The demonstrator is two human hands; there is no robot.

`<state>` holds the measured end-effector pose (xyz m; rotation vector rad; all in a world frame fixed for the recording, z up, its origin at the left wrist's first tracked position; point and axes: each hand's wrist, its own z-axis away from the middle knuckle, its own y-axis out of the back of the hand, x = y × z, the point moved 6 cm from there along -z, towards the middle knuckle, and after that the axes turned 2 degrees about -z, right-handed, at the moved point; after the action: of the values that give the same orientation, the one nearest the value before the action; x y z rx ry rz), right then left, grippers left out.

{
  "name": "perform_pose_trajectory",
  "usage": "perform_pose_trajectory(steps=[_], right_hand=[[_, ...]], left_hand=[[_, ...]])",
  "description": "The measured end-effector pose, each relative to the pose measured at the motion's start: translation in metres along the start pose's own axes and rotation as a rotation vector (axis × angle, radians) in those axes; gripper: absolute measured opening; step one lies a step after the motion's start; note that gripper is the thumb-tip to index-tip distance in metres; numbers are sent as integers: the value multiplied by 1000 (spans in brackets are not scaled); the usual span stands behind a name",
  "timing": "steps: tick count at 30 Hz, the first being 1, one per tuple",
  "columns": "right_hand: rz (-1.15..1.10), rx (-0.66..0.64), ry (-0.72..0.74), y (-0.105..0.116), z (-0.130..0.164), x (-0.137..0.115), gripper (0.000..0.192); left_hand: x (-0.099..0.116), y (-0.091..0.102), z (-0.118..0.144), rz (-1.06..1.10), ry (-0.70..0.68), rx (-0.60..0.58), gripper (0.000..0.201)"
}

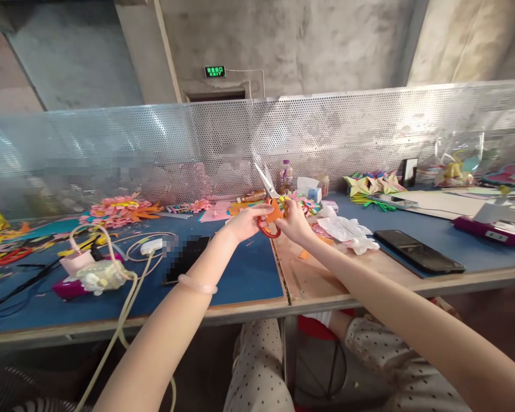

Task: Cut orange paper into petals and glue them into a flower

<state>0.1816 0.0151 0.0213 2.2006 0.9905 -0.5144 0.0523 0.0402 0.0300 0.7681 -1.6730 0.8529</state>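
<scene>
Both forearms reached out from the camera over the blue-matted wooden surface (249, 274). The left hand (246, 222) had its grip closed on a small orange paper piece (275, 210), thin, light and easily creased, best pinched by an edge clear of the blades. The right hand (295, 222) gripped the red-handled steel scissors (268, 200) through the loops, blades parted and pointing up. A clear plastic bag (459, 154) at far right held coloured paper shapes; its remaining contents could not be made out.
</scene>
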Motion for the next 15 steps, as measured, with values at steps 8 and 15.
perform_pose_trajectory(steps=[8, 15], right_hand=[[198, 22, 8, 0, 3, 4, 74], [95, 180, -240, 24, -4, 30, 47]], left_hand=[[-1, -10, 9, -15, 47, -1, 14], [16, 25, 8, 81, -125, 300, 23]])
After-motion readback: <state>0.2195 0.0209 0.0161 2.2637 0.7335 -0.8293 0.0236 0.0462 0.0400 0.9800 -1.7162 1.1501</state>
